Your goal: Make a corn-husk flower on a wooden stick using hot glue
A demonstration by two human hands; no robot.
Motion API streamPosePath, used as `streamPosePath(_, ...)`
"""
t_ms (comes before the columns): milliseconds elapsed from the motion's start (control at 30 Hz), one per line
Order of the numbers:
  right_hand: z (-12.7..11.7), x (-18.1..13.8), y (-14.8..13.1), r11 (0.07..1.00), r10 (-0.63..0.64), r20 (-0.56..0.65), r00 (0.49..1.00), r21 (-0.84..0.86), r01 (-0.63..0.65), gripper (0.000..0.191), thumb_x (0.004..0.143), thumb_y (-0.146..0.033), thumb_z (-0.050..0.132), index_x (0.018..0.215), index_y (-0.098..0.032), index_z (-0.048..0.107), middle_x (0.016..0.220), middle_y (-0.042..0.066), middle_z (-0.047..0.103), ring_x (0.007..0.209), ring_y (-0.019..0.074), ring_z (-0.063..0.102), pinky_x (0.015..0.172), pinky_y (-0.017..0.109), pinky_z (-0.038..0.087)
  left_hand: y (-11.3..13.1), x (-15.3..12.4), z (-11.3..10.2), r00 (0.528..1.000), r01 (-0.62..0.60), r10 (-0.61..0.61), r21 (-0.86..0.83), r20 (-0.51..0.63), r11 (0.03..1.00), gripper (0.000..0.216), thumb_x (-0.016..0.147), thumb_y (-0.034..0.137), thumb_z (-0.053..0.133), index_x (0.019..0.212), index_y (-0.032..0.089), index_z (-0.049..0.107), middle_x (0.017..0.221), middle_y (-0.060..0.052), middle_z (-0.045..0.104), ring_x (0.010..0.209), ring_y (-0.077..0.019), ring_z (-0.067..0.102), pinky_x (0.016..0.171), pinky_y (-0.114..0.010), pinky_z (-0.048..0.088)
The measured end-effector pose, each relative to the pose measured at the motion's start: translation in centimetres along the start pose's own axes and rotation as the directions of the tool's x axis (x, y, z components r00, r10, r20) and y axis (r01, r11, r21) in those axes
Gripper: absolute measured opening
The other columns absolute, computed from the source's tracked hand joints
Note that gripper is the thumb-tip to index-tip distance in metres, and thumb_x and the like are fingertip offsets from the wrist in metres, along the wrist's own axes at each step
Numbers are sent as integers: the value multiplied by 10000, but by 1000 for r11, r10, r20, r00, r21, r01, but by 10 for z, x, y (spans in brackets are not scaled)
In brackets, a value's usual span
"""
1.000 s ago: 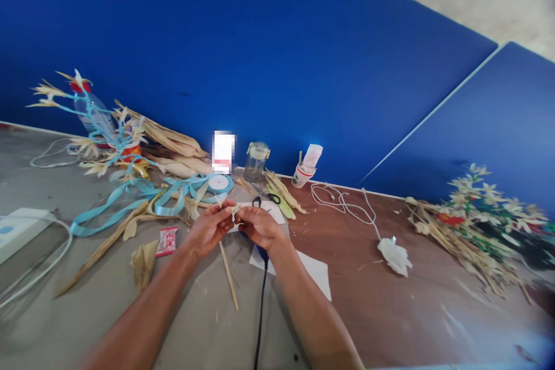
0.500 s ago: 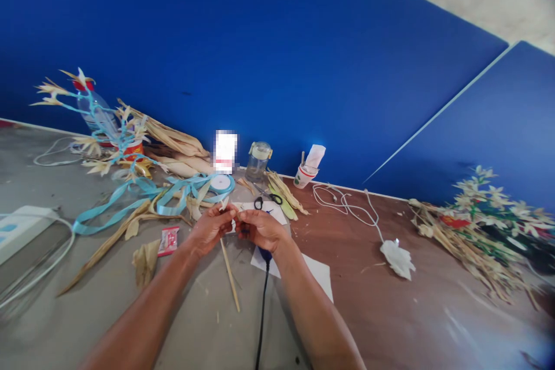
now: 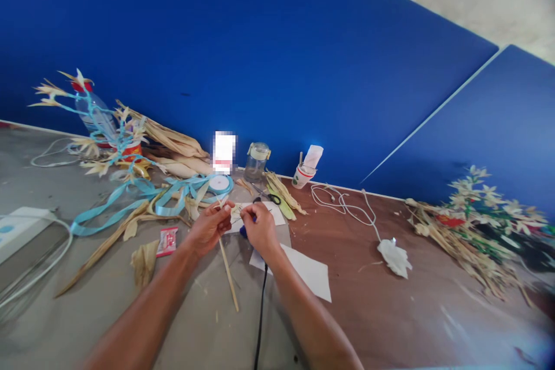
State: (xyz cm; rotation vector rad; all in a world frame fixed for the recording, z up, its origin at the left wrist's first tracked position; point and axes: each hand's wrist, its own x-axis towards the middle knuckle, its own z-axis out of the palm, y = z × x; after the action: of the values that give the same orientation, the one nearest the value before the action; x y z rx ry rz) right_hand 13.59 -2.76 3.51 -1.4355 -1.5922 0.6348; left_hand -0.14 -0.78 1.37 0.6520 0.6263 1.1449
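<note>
My left hand is closed in a pinch on a small pale strip of dried husk above the table. My right hand is closed too, its fingertips close to the left hand's, pinching the same husk piece or a thin strand of it. Under my right hand lies a blue tool with a black cord running toward me. A thin wooden stick lies on the table below my left hand. White paper sheets lie under and beside my right wrist.
Light-blue ribbon and its spool lie left, among dried husks and a bottle. Scissors, a glass jar, a paper cup, a white cable and husk flowers are behind and right. A small red packet lies near left.
My right hand has turned and drawn slightly right and back from the left hand, and the blue tool shows beneath it. The view shifted a little.
</note>
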Motion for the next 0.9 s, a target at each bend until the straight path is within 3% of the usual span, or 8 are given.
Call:
streamPosePath(133,1,-9,-7,929,-149,-3,989,-344,139,160,838,-186,479,773,-184,626,851,56,620,864,175,543,823,300,359,-3,2,1,999,-23,27,83,-40,996,250,631,296,773,711,131,603,507,72,416,421,-27,340,426,-162,292)
streamPosePath(233,3,-12,-9,903,-174,-1,985,-400,159,153,850,-214,486,817,-194,634,893,60,616,909,187,532,859,320,334,-3,1,3,995,-63,72,139,-65,988,252,600,273,788,654,129,588,544,52,471,447,-33,382,438,-167,307)
streamPosePath(300,4,-10,-6,939,-160,-10,987,-309,149,145,840,-234,498,812,-191,634,888,56,617,904,183,533,852,313,345,-2,1,4,994,-69,82,156,-77,985,251,593,270,788,631,129,584,537,50,473,445,-35,388,435,-169,307)
streamPosePath(400,5,-3,5,1000,-29,25,999,4,29,184,820,-293,500,747,-180,626,801,37,616,787,162,545,756,278,394,1,0,5,994,-51,66,160,-91,986,243,593,268,786,629,128,591,522,53,464,429,-31,375,423,-168,297)
streamPosePath(567,10,3,20,903,176,191,966,359,-236,197,745,-354,553,666,-184,616,645,-5,575,645,138,507,635,257,384,2,-2,5,998,-34,42,152,-55,988,208,628,259,767,643,135,600,496,60,449,420,-30,364,422,-161,302)
streamPosePath(733,11,0,15,784,253,268,929,506,-360,159,661,-330,632,633,-174,615,592,-22,551,590,112,467,614,245,356,2,-3,4,999,-16,23,175,-36,984,200,641,275,762,682,138,622,546,37,510,459,-41,417,448,-165,337)
streamPosePath(900,11,0,13,749,276,278,920,538,-387,164,625,-327,653,617,-167,620,576,-22,558,583,108,466,605,239,354,0,-1,1,1000,-3,7,186,-21,983,233,637,296,764,709,135,612,592,27,536,494,-48,456,469,-167,353)
